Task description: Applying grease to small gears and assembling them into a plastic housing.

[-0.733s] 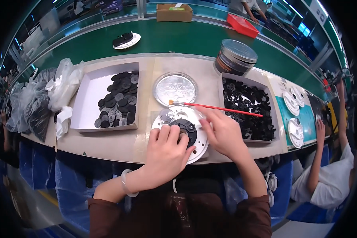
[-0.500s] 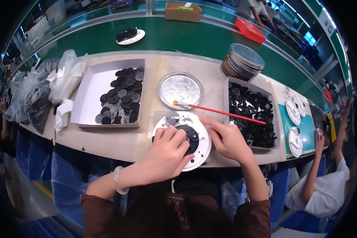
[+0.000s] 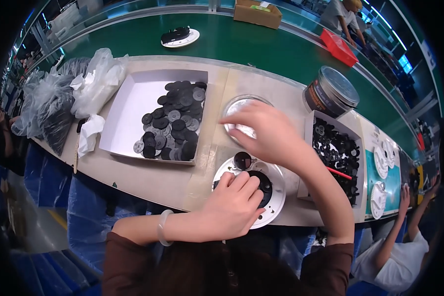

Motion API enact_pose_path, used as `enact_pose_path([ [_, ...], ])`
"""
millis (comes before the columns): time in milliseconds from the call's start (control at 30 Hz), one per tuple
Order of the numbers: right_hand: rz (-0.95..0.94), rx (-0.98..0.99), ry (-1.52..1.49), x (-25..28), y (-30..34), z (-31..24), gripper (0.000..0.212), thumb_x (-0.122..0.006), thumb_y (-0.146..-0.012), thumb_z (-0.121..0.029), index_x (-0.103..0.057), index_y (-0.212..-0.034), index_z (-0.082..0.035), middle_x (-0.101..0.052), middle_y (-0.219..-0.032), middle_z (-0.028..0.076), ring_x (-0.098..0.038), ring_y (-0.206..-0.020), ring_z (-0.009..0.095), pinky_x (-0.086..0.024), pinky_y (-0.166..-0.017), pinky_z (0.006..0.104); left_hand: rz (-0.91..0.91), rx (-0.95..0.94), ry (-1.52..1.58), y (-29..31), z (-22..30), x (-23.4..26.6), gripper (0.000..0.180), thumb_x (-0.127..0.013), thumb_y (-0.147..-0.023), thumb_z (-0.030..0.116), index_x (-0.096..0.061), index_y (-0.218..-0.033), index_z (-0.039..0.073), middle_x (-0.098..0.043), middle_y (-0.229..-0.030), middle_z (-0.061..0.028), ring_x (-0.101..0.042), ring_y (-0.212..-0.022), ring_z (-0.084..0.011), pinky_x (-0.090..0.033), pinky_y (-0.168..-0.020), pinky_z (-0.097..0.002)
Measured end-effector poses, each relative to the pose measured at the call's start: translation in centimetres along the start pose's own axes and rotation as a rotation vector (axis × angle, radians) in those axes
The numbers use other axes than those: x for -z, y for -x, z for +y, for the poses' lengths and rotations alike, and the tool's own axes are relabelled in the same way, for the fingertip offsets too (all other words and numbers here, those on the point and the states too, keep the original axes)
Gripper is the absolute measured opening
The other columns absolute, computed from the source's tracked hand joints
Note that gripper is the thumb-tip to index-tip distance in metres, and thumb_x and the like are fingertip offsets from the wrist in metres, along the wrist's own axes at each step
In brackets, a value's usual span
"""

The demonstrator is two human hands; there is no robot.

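A white round base lies near the table's front edge, carrying black gears and a round dark disc at its far side. My left hand rests on it with curled fingers over the black parts, thumb towards the near rim; its fingertips are partly hidden. My right hand is raised over a round metal lid, index finger and thumb apart with nothing seen between them. Behind my right arm lies a brush, only its red handle showing.
Left of the lid stands a white box of black and grey gears. A box of small black parts and a tin are at right. Plastic bags lie far left. Another person's hand is beside white bases.
My right hand has left the base's right edge and moved up and left over the lid. My left hand stays on the base. The whole view has shifted, with the table things now further right.
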State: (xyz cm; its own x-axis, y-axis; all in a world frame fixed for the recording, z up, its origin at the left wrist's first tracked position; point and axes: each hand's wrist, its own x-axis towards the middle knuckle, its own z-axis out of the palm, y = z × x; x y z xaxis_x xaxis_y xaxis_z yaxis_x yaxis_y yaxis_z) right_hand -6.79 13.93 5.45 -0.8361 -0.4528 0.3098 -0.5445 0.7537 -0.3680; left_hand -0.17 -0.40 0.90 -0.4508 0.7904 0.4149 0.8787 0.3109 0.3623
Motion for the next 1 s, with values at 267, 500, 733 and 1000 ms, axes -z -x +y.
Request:
enact_pose_path([
  [267, -0.445, -0.024, 0.403, -5.1, -8.3, -1.9, 0.032, -0.067, -0.066, -0.038, -0.067, -0.075, -0.007, -0.061, -0.075, 0.008, -0.053, -0.089, 0.023, -0.035, -0.081, 0.0407, 0.029, -0.022, 0.024, -0.1, -0.1, -0.2, 0.021, -0.064, -0.069, 0.020, -0.054, -0.075, 0.003, -0.044, -0.080, -0.0099, -0.042, -0.077, -0.0237, -0.031, -0.066, -0.0341],
  [500, -0.371, -0.057, 0.374, -4.8, -8.0, -2.1, 0.017, -0.053, -0.071, -0.017, -0.063, -0.070, -0.003, -0.060, -0.069, 0.014, -0.057, -0.068, 0.029, -0.042, -0.065, 0.0382, 0.025, -0.046, 0.008, -0.3, 0.0, -0.3, 0.022, -0.065, -0.069, 0.020, -0.054, -0.077, 0.002, -0.044, -0.080, -0.0098, -0.042, -0.078, -0.0244, -0.031, -0.067, -0.0344],
  [733, -0.067, -0.342, -0.214, 3.1, 2.0, -1.1, 0.019, -0.053, -0.082, -0.015, -0.053, -0.075, 0.002, -0.048, -0.056, 0.010, -0.048, -0.051, 0.014, -0.038, -0.051, 0.0292, 0.017, 0.021, 0.023, 0.5, -0.1, -0.4, 0.028, -0.066, -0.068, 0.020, -0.054, -0.083, 0.001, -0.045, -0.089, -0.0116, -0.042, -0.083, -0.0275, -0.033, -0.071, -0.0369],
  [1000, -0.006, -0.540, -0.446, 0.2, 8.6, -0.4, 0.018, -0.055, -0.083, -0.013, -0.056, -0.072, 0.001, -0.045, -0.053, 0.000, -0.039, -0.050, 0.004, -0.031, -0.045, 0.0207, 0.208, 0.165, -0.163, 1.0, 0.6, -0.8, 0.056, -0.067, -0.064, 0.034, -0.052, -0.106, 0.001, -0.045, -0.120, -0.0133, -0.041, -0.104, -0.0265, -0.029, -0.085, -0.0411],
])
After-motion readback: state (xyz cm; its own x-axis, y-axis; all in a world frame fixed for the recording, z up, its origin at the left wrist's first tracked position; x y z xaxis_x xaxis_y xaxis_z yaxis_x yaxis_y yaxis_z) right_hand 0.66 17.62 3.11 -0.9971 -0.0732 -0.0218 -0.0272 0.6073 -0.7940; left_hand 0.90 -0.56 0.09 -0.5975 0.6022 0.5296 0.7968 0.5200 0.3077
